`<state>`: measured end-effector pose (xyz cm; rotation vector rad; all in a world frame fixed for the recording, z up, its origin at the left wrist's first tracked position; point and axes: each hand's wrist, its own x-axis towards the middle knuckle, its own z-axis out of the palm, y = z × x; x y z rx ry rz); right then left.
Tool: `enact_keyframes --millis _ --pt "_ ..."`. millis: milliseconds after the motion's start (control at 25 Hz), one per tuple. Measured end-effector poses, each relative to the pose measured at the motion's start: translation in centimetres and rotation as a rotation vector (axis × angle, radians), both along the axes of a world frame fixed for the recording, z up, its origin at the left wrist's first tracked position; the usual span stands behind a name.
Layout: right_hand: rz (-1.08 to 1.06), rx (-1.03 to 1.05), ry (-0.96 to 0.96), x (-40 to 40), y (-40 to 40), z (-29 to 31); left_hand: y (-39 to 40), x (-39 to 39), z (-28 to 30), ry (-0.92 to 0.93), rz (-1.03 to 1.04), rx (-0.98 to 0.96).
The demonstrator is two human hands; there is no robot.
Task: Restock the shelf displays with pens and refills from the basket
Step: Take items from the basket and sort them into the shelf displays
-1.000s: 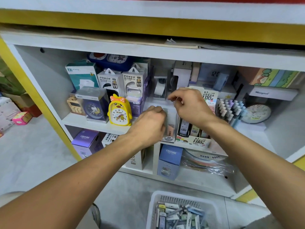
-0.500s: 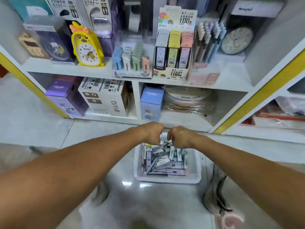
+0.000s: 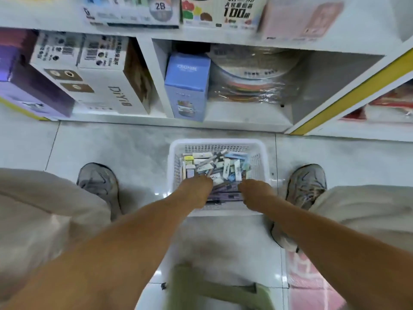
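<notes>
Grey floor tiles (image 3: 111, 144) stretch below a white shelf unit (image 3: 145, 70) as you stand over a white plastic basket (image 3: 263, 157) set on the floor just in front of it. Pens and boxed refills (image 3: 214, 166) lie jumbled inside the basket, filling its bottom. Your left hand (image 3: 196, 186) and right hand (image 3: 254, 191) both reach down into the near end of the basket, side by side and a little apart, their backs toward the camera; the fingers are hidden among the stock, so you cannot tell whether either hand grips anything. Your grey trainers stand on either side, the left shoe (image 3: 98, 182) well clear of the basket, the right shoe (image 3: 306, 184) just beside its right wall. On the lowest shelf sit a blue carton (image 3: 187, 86), white cartons marked DIY (image 3: 100, 86) and a purple box (image 3: 33, 90). Display trays of refills (image 3: 219, 12) line the shelf above, cropped and blurred at the top edge.
</notes>
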<state>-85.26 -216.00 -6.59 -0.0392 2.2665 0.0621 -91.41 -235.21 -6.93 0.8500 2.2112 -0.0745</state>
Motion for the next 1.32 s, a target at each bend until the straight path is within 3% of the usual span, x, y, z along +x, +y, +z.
enact_keyframes --millis 200,680,840,1040,1200,1320 --pt "0.031 0.052 0.094 0.6 -1.0 -2.8 1.1 0.9 -2.1 0.114 0.266 0.002" --pt "-0.178 -0.268 0.153 -1.5 -0.8 -3.5 1.0 -0.4 -3.4 -0.062 0.226 0.128" --pt "-0.206 -0.378 0.367 -2.9 -0.9 -2.4 0.9 -2.0 -2.4 0.048 0.216 0.202" --pt "-0.195 -0.428 0.462 -4.7 -2.7 -2.8 0.6 -3.1 -2.2 0.305 0.145 0.229" --pt "-0.339 -0.462 0.561 -4.3 -3.1 -3.2 0.8 -2.1 -3.6 0.259 0.133 0.154" --pt "-0.473 -0.371 0.616 -2.8 -2.0 -3.9 1.9 -1.7 -4.2 0.347 0.1 0.074"
